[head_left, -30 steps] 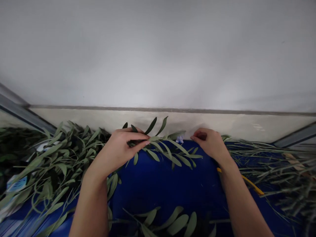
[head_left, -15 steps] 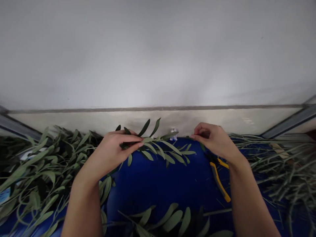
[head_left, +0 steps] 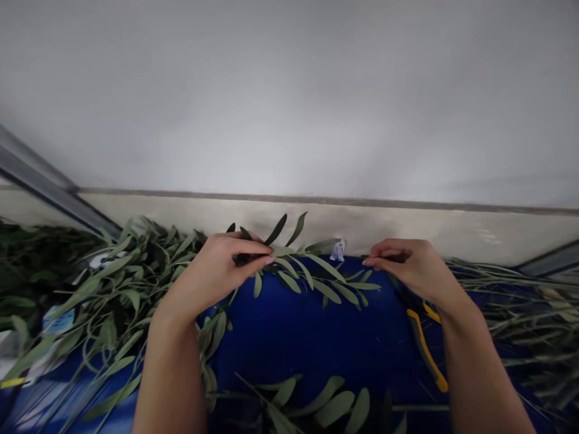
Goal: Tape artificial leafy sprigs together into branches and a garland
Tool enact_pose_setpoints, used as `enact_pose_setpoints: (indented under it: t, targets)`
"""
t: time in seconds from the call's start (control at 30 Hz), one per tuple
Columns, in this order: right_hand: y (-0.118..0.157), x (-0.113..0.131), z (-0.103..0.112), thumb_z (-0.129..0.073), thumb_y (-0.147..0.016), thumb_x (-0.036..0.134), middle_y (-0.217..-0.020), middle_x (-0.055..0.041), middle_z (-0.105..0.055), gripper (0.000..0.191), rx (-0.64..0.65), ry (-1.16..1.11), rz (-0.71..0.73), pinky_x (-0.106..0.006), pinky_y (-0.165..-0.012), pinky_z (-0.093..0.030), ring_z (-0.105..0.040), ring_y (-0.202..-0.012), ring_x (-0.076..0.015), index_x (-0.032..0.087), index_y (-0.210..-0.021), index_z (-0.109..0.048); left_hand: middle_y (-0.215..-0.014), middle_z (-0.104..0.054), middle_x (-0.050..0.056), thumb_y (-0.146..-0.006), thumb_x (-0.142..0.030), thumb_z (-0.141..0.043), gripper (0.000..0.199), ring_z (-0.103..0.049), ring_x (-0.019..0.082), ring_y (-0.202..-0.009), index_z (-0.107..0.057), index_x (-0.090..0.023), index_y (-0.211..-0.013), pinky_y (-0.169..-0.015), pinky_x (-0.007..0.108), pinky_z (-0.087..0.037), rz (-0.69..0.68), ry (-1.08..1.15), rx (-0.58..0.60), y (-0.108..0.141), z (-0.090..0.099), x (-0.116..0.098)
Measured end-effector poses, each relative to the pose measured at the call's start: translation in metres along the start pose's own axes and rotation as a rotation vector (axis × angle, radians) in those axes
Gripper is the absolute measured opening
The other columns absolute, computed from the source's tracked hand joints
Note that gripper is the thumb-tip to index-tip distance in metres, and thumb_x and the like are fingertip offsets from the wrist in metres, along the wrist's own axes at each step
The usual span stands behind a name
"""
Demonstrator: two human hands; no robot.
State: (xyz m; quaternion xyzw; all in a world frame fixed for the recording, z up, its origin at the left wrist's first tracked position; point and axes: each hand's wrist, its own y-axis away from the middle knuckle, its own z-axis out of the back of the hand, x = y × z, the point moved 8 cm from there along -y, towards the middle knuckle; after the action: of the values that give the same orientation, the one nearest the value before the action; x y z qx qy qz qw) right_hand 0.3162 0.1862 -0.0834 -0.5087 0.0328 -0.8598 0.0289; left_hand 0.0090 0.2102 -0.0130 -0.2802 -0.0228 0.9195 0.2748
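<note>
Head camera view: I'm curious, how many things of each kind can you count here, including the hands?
Hands: 2 (left hand, right hand)
Leafy sprigs: 2 (held sprig, near sprig)
Leafy heaps: 2 (left heap, right heap)
Pliers: 1 (yellow-handled pliers)
Total: 7

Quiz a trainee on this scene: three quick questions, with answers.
1. Which hand grips the narrow-leaved green sprig?
2. True or false: the yellow-handled pliers lie on the glossy blue surface, near the right hand.
3. What small item sits at the foot of the pale wall, just behind the sprig?

Key:
1. The left hand
2. True
3. A small white-and-blue tag
</note>
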Motion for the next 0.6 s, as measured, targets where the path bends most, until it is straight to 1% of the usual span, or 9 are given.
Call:
enact_pose_setpoints:
  t: [0.07, 0.13, 0.23, 0.3, 0.33, 0.4, 0.47, 0.53, 0.6]
  targets:
    - [0.001, 0.010, -0.009, -0.083, -0.078, 0.049, -0.078, -0.0048, -0.076, 0.030, 0.001, -0.024, 0.011, -0.027, -0.064, -0.050, -0.070, -0.073, -0.0212, 0.020, -0.079, -0.074, -0.093, -0.080, -0.001, -0.093, -0.038, -0.068, 0.017, -0.071, 0.018, -0.075, -0.083, -0.030, -0.093, -0.063, 0.026, -0.052, 0.010, -0.018, -0.058, 0.008, 0.015, 0.007]
    - [-0.001, 0.023, -0.026, -0.083, -0.078, 0.049, -0.078, -0.0045, -0.076, 0.029, 0.053, -0.039, 0.028, -0.027, -0.065, -0.050, -0.070, -0.073, -0.0210, 0.021, -0.078, -0.076, -0.094, -0.080, 0.000, -0.091, -0.040, -0.070, 0.017, -0.072, 0.018, -0.078, -0.083, -0.029, -0.093, -0.068, 0.026, -0.054, 0.044, -0.027, -0.106, 0.018, 0.030, 0.019]
    - [-0.012, 0.047, -0.064, -0.078, -0.083, 0.048, -0.079, -0.0048, -0.077, 0.027, 0.207, -0.006, 0.097, -0.027, -0.064, -0.051, -0.070, -0.074, -0.0216, 0.021, -0.080, -0.078, -0.096, -0.081, 0.000, -0.089, -0.044, -0.072, 0.020, -0.074, 0.021, -0.084, -0.084, -0.029, -0.095, -0.071, 0.026, -0.055, 0.142, -0.032, -0.164, 0.034, 0.049, 0.042]
    - [-0.022, 0.059, -0.094, -0.067, -0.092, 0.050, -0.077, -0.0054, -0.076, 0.033, 0.296, 0.086, 0.152, -0.029, -0.062, -0.050, -0.070, -0.071, -0.0223, 0.021, -0.082, -0.079, -0.096, -0.082, 0.000, -0.088, -0.045, -0.072, 0.021, -0.075, 0.022, -0.085, -0.084, -0.029, -0.095, -0.072, 0.027, -0.056, 0.191, -0.041, -0.192, 0.043, 0.057, 0.053]
    - [-0.028, 0.063, -0.108, -0.060, -0.096, 0.051, -0.075, -0.0059, -0.076, 0.039, 0.316, 0.157, 0.177, -0.030, -0.063, -0.049, -0.070, -0.070, -0.0229, 0.021, -0.083, -0.080, -0.096, -0.082, 0.000, -0.088, -0.045, -0.073, 0.021, -0.075, 0.022, -0.086, -0.084, -0.029, -0.095, -0.073, 0.027, -0.056, 0.204, -0.045, -0.201, 0.047, 0.060, 0.056]
    - [-0.038, 0.066, -0.135, -0.054, -0.100, 0.052, -0.077, -0.0080, -0.076, 0.042, 0.319, 0.350, 0.226, -0.034, -0.066, -0.049, -0.071, -0.073, -0.0258, 0.020, -0.088, -0.079, -0.096, -0.082, 0.000, -0.088, -0.043, -0.072, 0.019, -0.075, 0.023, -0.086, -0.084, -0.029, -0.094, -0.073, 0.027, -0.056, 0.222, -0.047, -0.206, 0.051, 0.062, 0.058]
    - [-0.043, 0.061, -0.160, -0.068, -0.093, 0.045, -0.092, -0.0123, -0.077, 0.030, 0.335, 0.535, 0.269, -0.038, -0.072, -0.050, -0.072, -0.086, -0.0322, 0.018, -0.101, -0.077, -0.095, -0.083, -0.001, -0.088, -0.041, -0.072, 0.017, -0.076, 0.022, -0.085, -0.084, -0.030, -0.093, -0.075, 0.027, -0.057, 0.231, -0.045, -0.198, 0.053, 0.062, 0.058]
    - [-0.043, 0.050, -0.179, -0.081, -0.081, 0.031, -0.099, -0.0140, -0.077, 0.032, 0.377, 0.600, 0.279, -0.040, -0.075, -0.050, -0.071, -0.092, -0.0353, 0.017, -0.109, -0.074, -0.093, -0.083, -0.003, -0.088, -0.040, -0.072, 0.015, -0.076, 0.022, -0.083, -0.084, -0.032, -0.092, -0.073, 0.027, -0.057, 0.224, -0.040, -0.177, 0.052, 0.059, 0.057]
    - [-0.041, 0.041, -0.185, -0.081, -0.078, 0.019, -0.095, -0.0109, -0.077, 0.031, 0.407, 0.590, 0.271, -0.039, -0.077, -0.051, -0.072, -0.090, -0.0316, 0.018, -0.108, -0.072, -0.092, -0.083, -0.004, -0.088, -0.038, -0.072, 0.014, -0.076, 0.022, -0.082, -0.084, -0.033, -0.092, -0.070, 0.027, -0.057, 0.208, -0.028, -0.161, 0.051, 0.057, 0.054]
